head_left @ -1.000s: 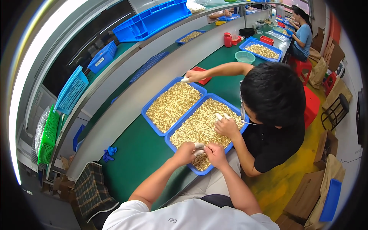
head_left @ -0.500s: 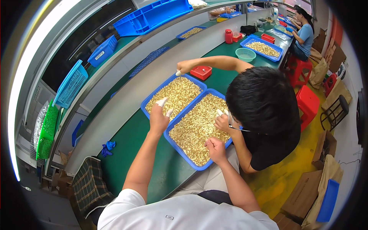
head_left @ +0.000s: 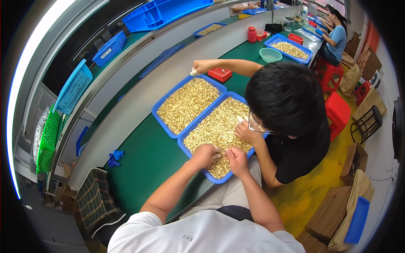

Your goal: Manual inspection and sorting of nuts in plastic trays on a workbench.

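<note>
On the green table (head_left: 139, 173), over golden pieces (head_left: 213, 130) in the nearer blue tray (head_left: 218, 181), the left hand (head_left: 204, 155), back from the adjoining tray (head_left: 163, 125), is curling beside the curled right hand (head_left: 237, 161), pairing them again; whether they're pinching anything, I can't tell.

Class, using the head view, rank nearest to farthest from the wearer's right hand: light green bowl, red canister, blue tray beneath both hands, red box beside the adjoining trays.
1. Blue tray: beneath the right hand.
2. Red box: farther up, slightly left.
3. Light green bowl: beyond the box, rightward.
4. Red canister: farthest, beyond and left of the bowl.
</note>
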Demonstrator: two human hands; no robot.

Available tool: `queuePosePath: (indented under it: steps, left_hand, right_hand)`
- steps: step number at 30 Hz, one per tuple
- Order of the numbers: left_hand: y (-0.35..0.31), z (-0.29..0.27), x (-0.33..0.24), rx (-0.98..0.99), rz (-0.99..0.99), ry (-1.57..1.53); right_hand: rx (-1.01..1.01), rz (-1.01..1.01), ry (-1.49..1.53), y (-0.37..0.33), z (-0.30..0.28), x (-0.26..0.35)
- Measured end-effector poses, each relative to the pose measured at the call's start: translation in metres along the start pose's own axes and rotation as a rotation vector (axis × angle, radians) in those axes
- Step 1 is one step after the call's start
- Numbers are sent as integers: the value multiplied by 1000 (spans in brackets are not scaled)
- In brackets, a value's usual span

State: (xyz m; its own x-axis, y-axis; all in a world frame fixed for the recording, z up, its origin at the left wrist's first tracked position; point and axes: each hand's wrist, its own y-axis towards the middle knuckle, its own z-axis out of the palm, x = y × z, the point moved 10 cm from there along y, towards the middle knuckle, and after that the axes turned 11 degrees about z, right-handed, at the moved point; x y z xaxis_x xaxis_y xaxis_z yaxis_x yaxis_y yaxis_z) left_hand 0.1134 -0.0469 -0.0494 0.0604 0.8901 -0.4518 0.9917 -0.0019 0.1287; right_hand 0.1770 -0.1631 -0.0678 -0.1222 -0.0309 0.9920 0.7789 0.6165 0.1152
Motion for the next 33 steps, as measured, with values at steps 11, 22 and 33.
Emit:
queuePosePath:
  steps: [11, 22, 33]
  left_hand:
    - [-22, -18, 42, -373, -240, -487]
    - [-22, -30, 22, -369, -118, -614]
    - [-8, -37, -21, -168, 121, -119]
  right_hand:
    - [-8, 6, 9, 2, -1, 2]
    - [17, -41, -25, 0, 3, 8]
    - [82, -57, -115, 3, 12, -1]
